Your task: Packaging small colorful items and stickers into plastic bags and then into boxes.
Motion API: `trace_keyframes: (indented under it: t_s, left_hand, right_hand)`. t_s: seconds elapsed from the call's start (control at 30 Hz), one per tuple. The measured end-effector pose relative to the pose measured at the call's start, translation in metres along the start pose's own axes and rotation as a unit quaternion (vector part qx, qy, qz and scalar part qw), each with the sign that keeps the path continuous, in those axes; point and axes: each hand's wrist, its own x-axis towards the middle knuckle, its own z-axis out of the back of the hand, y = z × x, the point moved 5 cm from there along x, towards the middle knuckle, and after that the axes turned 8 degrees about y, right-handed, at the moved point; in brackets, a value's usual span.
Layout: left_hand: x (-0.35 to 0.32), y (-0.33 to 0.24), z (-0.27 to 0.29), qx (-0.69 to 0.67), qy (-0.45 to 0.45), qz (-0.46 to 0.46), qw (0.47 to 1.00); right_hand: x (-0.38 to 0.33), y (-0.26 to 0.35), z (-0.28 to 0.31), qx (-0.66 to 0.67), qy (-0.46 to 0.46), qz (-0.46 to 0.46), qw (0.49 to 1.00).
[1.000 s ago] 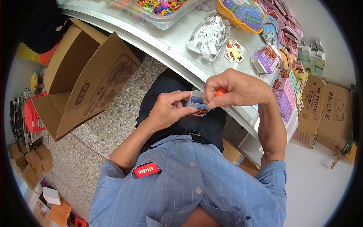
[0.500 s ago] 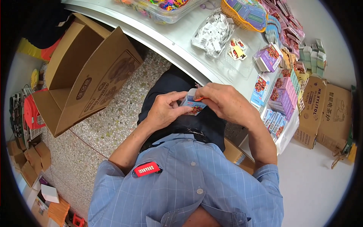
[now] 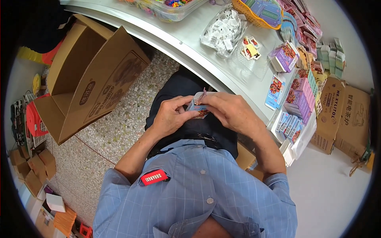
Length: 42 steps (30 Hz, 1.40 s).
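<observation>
Above my lap, my left hand point(image 3: 171, 116) grips a small blue carton point(image 3: 197, 106) between thumb and fingers. The carton's top is open, with a pale flap raised on its far side. My right hand point(image 3: 234, 112) is closed at the carton's opening, its fingertips bent over the rim; what they pinch is hidden. A thin pinkish-brown piece point(image 3: 204, 93) sticks up at the opening beside the right fingers. My hands hide much of the carton's printed front.
On the white table are a clear tray of white packets point(image 3: 225, 33), a yellow basket point(image 3: 241, 10), a tub of colourful pieces point(image 3: 172, 14), a flat blue carton point(image 3: 274, 92) and stacked purple cartons point(image 3: 298, 99). A large open cardboard box point(image 3: 105, 85) stands at left.
The orange-red piece at my right fingertips has gone from sight. My right hand has shifted slightly down and left, and the pinkish-brown piece now shows more plainly above the carton.
</observation>
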Motion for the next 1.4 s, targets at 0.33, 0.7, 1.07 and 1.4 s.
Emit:
trace_keyframes:
  t_s: [0.33, 0.7, 1.07, 1.4]
  left_hand:
    - [-0.004, 0.021, 0.000, -0.034, -0.006, 0.026, 0.999]
    - [-0.006, 0.021, -0.001, -0.052, -0.031, 0.028, 0.998]
    - [-0.008, 0.020, 0.000, -0.048, -0.025, 0.022, 0.998]
    - [-0.011, 0.020, 0.001, -0.054, -0.013, 0.026, 0.998]
  right_hand:
    - [-0.009, -0.002, -0.005, 0.000, 0.026, -0.002, 1.000]
    - [-0.017, -0.009, -0.005, 0.026, -0.222, -0.106, 0.969]
    - [-0.011, -0.010, -0.031, -0.055, -0.159, -0.028, 0.985]
    - [-0.024, -0.020, -0.014, 0.052, -0.175, -0.059, 0.982]
